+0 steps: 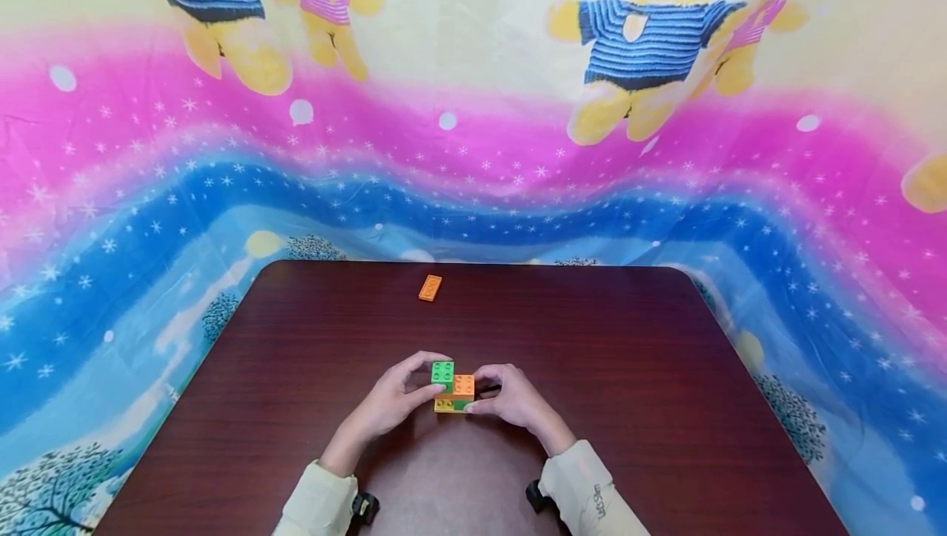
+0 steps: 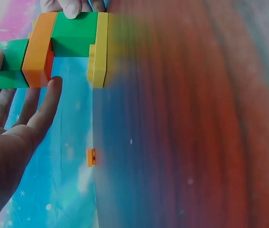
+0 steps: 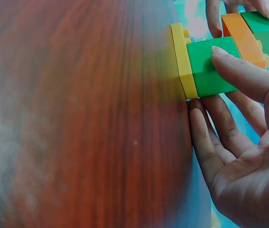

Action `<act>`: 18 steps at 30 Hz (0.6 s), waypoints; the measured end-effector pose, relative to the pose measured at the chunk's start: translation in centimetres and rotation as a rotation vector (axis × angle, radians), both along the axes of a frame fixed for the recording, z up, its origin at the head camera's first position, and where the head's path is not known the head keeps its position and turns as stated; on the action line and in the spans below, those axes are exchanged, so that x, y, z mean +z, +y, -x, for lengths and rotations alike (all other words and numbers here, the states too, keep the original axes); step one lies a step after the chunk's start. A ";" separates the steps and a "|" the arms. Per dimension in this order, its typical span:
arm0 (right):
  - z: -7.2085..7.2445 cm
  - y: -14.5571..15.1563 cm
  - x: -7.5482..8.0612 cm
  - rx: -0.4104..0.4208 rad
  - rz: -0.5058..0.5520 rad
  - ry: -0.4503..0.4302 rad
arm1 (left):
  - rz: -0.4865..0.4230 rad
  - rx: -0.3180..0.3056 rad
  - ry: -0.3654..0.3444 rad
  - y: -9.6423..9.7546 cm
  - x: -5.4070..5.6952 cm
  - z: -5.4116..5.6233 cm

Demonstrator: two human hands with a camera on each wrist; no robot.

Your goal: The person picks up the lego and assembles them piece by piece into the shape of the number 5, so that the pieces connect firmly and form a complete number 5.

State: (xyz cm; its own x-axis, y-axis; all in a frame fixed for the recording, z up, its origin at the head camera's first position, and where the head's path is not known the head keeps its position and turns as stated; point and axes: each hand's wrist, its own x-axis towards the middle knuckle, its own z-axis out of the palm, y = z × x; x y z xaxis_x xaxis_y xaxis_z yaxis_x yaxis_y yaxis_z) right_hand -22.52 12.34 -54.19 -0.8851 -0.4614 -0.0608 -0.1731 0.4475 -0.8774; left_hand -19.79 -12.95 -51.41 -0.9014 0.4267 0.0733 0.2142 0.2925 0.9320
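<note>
A stack of toy building bricks stands on the table between the two hands. At its bottom is a yellow plate (image 3: 183, 64), with a lower green brick (image 3: 214, 66) on one end. An orange brick (image 1: 464, 385) sits on that green one, and an upper green brick (image 1: 442, 373) tops the orange brick's left end. My left hand (image 1: 392, 399) pinches the upper green brick between thumb and fingers. From the other side my right hand (image 1: 515, 399) grips the lower green brick, its thumb across one face in the right wrist view.
A loose orange plate (image 1: 430, 288) lies near the far edge of the dark wooden table (image 1: 592, 330). Behind the table hangs a printed curtain (image 1: 473, 150) with bears and snowflakes. Wrist straps (image 1: 364, 508) show by the sleeves.
</note>
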 end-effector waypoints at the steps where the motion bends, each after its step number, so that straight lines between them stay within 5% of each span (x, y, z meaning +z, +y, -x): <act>1: 0.0 0.0 0.0 0.001 0.001 0.001 | 0.000 -0.001 0.002 0.0 -0.1 0.0; 18: -0.1 0.0 0.0 -0.010 -0.011 -0.015 | 0.000 0.021 0.003 0.0 -0.4 0.0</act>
State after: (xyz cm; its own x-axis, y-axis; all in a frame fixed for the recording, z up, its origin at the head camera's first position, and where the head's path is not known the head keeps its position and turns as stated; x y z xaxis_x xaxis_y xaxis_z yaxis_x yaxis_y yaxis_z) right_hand -22.45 12.32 -54.18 -0.8885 -0.4519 -0.0791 -0.1557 0.4591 -0.8747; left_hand -19.84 -12.91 -51.79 -0.9098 0.4081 0.0759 0.2108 0.2967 0.9314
